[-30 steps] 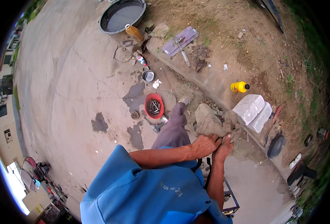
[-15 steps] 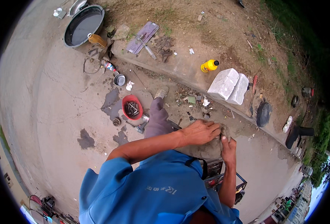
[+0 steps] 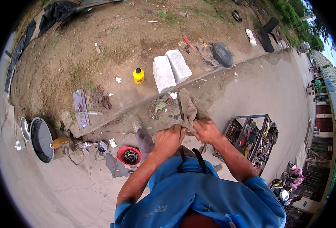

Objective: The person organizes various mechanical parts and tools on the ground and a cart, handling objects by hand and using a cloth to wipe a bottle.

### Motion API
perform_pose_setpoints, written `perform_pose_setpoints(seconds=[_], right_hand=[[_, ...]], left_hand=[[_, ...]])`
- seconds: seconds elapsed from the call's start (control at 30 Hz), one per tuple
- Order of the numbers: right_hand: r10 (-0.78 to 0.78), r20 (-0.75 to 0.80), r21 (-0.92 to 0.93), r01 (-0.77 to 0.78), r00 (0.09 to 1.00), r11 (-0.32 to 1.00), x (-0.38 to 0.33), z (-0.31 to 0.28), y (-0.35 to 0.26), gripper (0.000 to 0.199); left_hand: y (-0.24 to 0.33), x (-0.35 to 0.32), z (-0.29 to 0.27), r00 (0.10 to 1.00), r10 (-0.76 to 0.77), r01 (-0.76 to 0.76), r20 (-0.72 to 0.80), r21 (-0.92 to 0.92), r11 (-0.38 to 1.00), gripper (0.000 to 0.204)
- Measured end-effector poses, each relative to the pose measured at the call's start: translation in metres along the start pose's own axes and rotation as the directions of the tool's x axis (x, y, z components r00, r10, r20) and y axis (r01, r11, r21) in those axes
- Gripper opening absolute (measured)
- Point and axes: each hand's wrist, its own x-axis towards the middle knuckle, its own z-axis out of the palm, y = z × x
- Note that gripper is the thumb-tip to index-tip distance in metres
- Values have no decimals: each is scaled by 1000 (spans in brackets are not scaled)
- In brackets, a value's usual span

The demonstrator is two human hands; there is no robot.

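A grey-brown, dirty cloth [image 3: 192, 108] hangs out ahead of my hands, creased and partly folded. A dark strip runs along its left side; whether it belongs to the cloth I cannot tell. My right hand [image 3: 207, 131] is closed on the cloth's near edge, thumb pointing left. Close against it, my left hand [image 3: 170, 140] is closed with its fingers pinched at the same edge. The fingertips of both hands nearly meet, and what lies between them is mostly hidden.
A metal-framed cart [image 3: 248, 138] full of tools stands to the right. A red bowl [image 3: 122, 152] of metal parts sits left of my leg. White blocks [image 3: 163, 74] and a yellow bottle [image 3: 138, 78] stand on the raised kerb ahead. A black basin [image 3: 36, 140] is far left.
My view has swung to the right, bringing the tool cart into sight. Both hands have come together in front of me, and the cloth now extends out ahead of them.
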Motion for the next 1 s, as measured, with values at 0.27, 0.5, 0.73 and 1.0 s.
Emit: perform_pose_setpoints(seconds=[0.27,0.5,0.73,1.0], right_hand=[[665,-104,461,-557,739,691,-17,-1,3,33],[148,-185,115,-128,971,985,-72,10,-6,31],[431,-202,257,-377,879,890,-136,54,0,39],[966,-224,889,-434,-127,148,-187,91,50,33]], left_hand=[[14,19,11,946,318,-318,-63,10,948,18],[-10,36,65,621,-202,780,758,-571,256,45],[48,35,68,842,139,-95,521,-111,989,24],[55,25,75,797,191,-238,573,8,971,21]])
